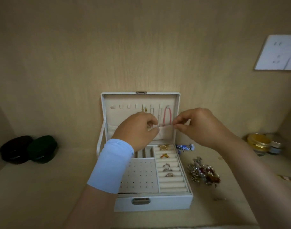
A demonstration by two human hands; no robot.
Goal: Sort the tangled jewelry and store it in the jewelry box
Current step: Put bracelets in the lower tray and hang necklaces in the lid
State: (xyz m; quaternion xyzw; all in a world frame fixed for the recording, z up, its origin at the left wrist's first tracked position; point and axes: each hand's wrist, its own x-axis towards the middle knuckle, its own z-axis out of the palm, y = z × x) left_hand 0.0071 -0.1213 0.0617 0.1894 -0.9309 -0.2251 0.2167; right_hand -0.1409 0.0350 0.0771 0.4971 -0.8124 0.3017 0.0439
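A white jewelry box (154, 204) stands open in the middle, lid upright. Hooks in the lid carry a pink necklace (168, 114) and thin chains (159, 113). My left hand (138, 129) and my right hand (201, 126) are both raised at the lid's fabric pocket (165, 133), each pinching its top edge. Several rings (167, 169) sit in the ring rolls. An earring panel (139, 176) fills the front left. A tangled pile of jewelry (203, 174) lies on the surface right of the box, with a blue beaded piece (185, 147) behind it.
Two dark round cases (28, 149), one blackish and one green, sit at the left. Small jars (263, 143) with yellow contents stand at the far right. A white socket plate (278, 52) is on the right wall. Wooden walls close in behind and at both sides.
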